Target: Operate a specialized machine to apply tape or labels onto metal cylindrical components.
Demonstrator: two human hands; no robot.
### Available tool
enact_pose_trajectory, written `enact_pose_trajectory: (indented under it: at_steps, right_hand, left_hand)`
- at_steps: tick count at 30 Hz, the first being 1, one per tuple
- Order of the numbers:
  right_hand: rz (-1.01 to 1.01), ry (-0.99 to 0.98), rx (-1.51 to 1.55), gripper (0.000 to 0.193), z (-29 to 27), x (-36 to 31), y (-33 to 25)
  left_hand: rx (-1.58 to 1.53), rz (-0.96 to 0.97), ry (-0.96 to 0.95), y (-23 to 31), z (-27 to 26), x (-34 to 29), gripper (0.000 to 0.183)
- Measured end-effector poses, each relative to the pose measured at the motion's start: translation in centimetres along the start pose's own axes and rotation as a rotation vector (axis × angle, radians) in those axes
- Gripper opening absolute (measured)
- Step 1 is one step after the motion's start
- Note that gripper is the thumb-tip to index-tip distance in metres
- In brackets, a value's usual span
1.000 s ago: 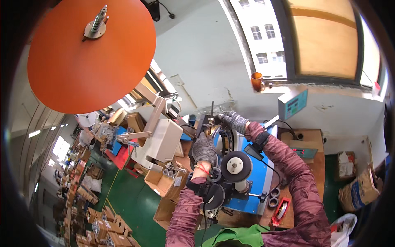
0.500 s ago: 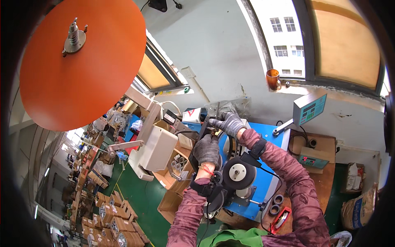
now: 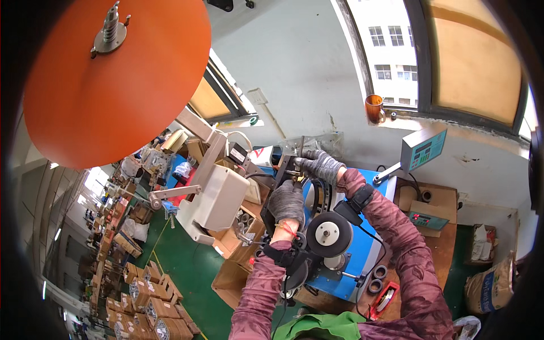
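My left hand [image 3: 286, 202], in a grey knit glove, is closed at the dark upright bracket [image 3: 270, 214] of a blue bench machine [image 3: 356, 249]. Its fingertips and whatever they hold are hidden. Just beyond it, my right hand [image 3: 323, 166], gloved alike, has its fingers bent in toward the bracket's top, beside a small brass-coloured fitting [image 3: 293, 173]. What those fingers grip is too small to make out. A black wheel with a pale hub [image 3: 327, 234] stands in front of the hands, near my left wrist. Dark curved rings [image 3: 322, 195] show below the right hand.
A teal-faced control panel [image 3: 429, 151] stands on an arm at right, above a smaller display box [image 3: 428, 220]. Near me lie tape rolls [image 3: 375, 285] and a red tape dispenser [image 3: 385, 300]. A beige machine housing [image 3: 222, 198] and large orange disc [image 3: 122, 79] are at left.
My right hand has drawn slightly back from the bracket top, so the brass-coloured fitting shows more clearly. The left hand stays at the bracket. The whole view has shifted a little.
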State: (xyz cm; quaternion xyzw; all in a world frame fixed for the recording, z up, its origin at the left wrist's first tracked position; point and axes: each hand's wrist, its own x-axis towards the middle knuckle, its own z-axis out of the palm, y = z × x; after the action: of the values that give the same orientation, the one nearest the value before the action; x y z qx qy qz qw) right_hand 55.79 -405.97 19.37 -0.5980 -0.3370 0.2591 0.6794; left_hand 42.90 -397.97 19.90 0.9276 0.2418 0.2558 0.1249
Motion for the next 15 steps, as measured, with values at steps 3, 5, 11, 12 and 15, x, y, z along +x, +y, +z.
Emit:
enact_pose_trajectory:
  at_steps: [3,5,11,12,15]
  right_hand:
    - [-0.026,0.153,-0.237,0.040,0.6,0.5,-0.3]
    - [0.005,0.119,-0.215,0.036,0.8,1.0,-0.6]
    - [-0.026,0.141,-0.175,0.037,0.5,0.3,0.0]
    - [-0.042,0.200,-0.297,0.039,0.9,0.3,-0.1]
    - [-0.050,0.270,-0.434,0.042,1.9,0.2,-0.1]
  left_hand:
    - [0.011,0.021,0.028,-0.3,0.2,0.0,0.024]
    - [0.029,0.040,0.044,-0.3,-0.1,0.2,0.023]
    - [-0.002,-0.022,0.000,0.5,-0.3,0.3,0.025]
    - [-0.011,-0.012,0.012,0.4,-0.2,0.3,0.024]
    - [0.010,-0.009,-0.003,-0.1,-0.1,0.3,0.024]
